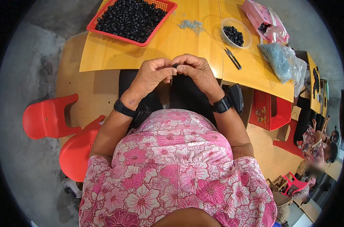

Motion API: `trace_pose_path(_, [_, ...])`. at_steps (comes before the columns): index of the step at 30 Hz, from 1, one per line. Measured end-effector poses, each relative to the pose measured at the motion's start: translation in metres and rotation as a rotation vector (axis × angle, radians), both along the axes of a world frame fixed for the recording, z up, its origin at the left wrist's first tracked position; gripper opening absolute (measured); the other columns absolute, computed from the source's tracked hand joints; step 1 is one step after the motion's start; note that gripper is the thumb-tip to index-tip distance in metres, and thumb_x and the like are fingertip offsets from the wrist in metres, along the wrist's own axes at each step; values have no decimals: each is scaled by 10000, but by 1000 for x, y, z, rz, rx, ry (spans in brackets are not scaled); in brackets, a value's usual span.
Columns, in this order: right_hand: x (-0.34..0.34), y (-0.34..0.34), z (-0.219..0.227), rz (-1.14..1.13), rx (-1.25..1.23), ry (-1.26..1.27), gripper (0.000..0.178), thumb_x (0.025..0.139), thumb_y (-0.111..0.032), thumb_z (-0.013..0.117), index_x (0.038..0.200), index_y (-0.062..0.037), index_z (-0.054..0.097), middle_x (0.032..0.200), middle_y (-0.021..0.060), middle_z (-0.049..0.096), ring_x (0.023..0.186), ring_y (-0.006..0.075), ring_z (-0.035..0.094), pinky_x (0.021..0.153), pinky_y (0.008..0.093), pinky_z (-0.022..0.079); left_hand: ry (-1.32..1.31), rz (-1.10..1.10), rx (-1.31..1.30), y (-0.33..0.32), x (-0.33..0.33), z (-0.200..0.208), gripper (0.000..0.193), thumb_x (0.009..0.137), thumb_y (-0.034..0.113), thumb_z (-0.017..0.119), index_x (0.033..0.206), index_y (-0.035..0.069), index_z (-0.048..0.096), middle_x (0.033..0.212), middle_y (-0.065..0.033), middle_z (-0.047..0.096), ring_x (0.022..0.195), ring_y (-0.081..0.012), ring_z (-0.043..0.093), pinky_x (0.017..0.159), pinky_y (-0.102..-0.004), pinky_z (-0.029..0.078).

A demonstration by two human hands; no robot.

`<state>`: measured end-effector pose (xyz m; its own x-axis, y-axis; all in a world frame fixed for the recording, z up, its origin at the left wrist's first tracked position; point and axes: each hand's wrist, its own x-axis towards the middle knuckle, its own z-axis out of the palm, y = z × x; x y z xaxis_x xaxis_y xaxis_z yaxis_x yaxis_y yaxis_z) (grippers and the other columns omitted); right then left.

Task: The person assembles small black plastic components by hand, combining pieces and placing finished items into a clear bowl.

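My left hand and my right hand meet just in front of the table's near edge, above my lap. Between the thumbs and fingertips of both is a small black part, mostly covered by the fingers. Beyond them on the yellow table stands a red plastic basket heaped with small black ring-like parts. Little silvery pieces lie in a loose pile to its right. Farther right, a clear round bowl holds more black parts.
Black thread snips lie near the bowl. A pink bag and a clear plastic bag of grey-blue pieces sit at the right. Red chairs stand at left, a red box under the table. A person sits at far right.
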<state>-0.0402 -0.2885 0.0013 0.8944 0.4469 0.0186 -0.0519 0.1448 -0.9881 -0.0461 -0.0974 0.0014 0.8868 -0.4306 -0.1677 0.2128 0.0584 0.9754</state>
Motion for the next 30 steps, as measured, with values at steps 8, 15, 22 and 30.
trace_pose_path(8, [14,3,-26,-295,260,257,129,895,-146,572,952,-31,591,849,22,597,700,98,532,688,229,452,108,-16,31,0,-5,-7,163,871,127,601,988,15,617,827,7,595,655,-50,525,610,-173,440])
trace_pose_path(15, [48,-23,-55,-472,230,369,148,900,-117,517,971,4,564,833,69,591,673,140,537,646,265,477,181,9,-29,10,-13,-20,161,877,126,591,1002,27,611,837,0,600,663,-49,539,619,-170,450])
trace_pose_path(22, [81,-41,-64,-776,-297,113,160,822,-161,649,865,-7,657,619,-32,500,503,75,435,477,209,378,243,86,-85,21,-12,-35,165,873,142,608,998,33,610,825,-7,588,659,-55,535,608,-170,442])
trace_pose_path(30, [104,-33,-42,-737,-1052,-172,310,737,-300,707,856,-18,660,765,136,647,714,254,619,651,338,481,246,98,-85,21,-8,-36,163,877,141,607,1001,35,609,827,-9,590,658,-55,534,604,-171,441])
